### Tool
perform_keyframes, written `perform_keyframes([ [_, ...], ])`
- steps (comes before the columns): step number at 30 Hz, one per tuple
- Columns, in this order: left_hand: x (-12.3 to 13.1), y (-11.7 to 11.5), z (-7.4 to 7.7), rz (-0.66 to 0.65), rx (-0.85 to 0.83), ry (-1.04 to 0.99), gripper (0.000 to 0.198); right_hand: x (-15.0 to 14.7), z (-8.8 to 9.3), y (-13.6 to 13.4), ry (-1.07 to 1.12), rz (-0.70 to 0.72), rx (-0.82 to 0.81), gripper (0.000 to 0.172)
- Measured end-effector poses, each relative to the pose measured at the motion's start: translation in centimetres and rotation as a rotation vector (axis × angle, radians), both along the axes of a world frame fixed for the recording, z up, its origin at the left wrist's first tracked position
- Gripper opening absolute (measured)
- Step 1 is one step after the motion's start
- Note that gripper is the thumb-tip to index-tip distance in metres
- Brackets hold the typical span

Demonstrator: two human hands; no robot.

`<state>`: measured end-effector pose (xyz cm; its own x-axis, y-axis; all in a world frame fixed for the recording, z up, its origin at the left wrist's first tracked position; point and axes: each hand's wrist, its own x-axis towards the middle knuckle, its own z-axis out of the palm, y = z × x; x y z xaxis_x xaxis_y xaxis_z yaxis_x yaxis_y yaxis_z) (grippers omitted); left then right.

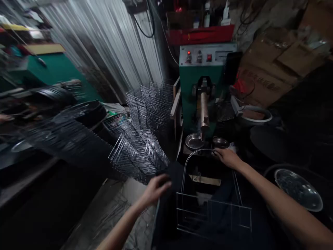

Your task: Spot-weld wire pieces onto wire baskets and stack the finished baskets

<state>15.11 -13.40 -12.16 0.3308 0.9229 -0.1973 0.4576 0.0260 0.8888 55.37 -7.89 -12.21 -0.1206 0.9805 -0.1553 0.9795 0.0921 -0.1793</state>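
- Right hand: fingers closed over the curved top of a bent wire frame, which stands upright.
- Left hand: half-curled at a dark cloth, just beside stacked wire frames; whether it grips anything, I cannot tell.
- Ahead: a green machine with switches and a brass-coloured arm.
- Right: a steel basin.
- Printing on a cardboard carton is too blurred to read.

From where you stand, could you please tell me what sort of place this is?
It looks like a small wire-goods workshop. A green spot-welding machine with a copper-coloured arm stands ahead, stacks of welded wire racks lie beside it, and the right hand rests on a bent wire frame.
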Motion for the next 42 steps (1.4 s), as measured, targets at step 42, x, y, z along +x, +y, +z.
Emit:
perform_keyframes([
  [42,13.2,15.4,2.6,-0.484,0.673,0.457,0.02,-1.1,2.3,2.4,0.073,0.04,0.064,0.027],
])
